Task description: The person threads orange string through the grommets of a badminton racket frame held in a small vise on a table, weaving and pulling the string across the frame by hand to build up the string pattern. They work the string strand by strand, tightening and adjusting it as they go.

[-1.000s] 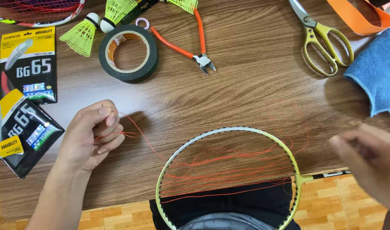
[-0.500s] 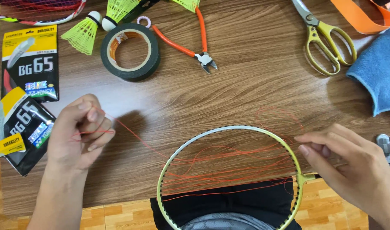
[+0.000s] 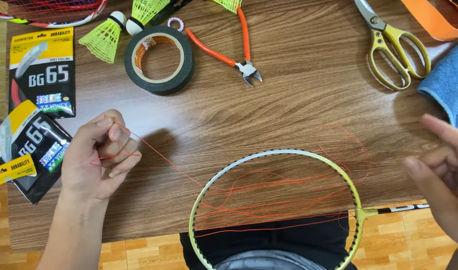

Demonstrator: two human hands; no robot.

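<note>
The thin red string [image 3: 159, 155] runs from the yellow-green racket frame [image 3: 269, 156] — which lies at the near edge of the wooden table [image 3: 299, 100] with loose red strands sagging across its hoop — up to the left hand [image 3: 96, 157], which is curled tight with the string pinched between thumb and fingers. The right hand [image 3: 439, 172] hangs just beside the frame's right side, fingers loosely spread and holding nothing. Farther back sit a black tape roll [image 3: 159, 60], orange-handled cutters [image 3: 234, 47], yellow scissors [image 3: 396, 50], shuttlecocks [image 3: 106, 35], a blue cloth [image 3: 449, 80] and two string packets [image 3: 39, 75].
</note>
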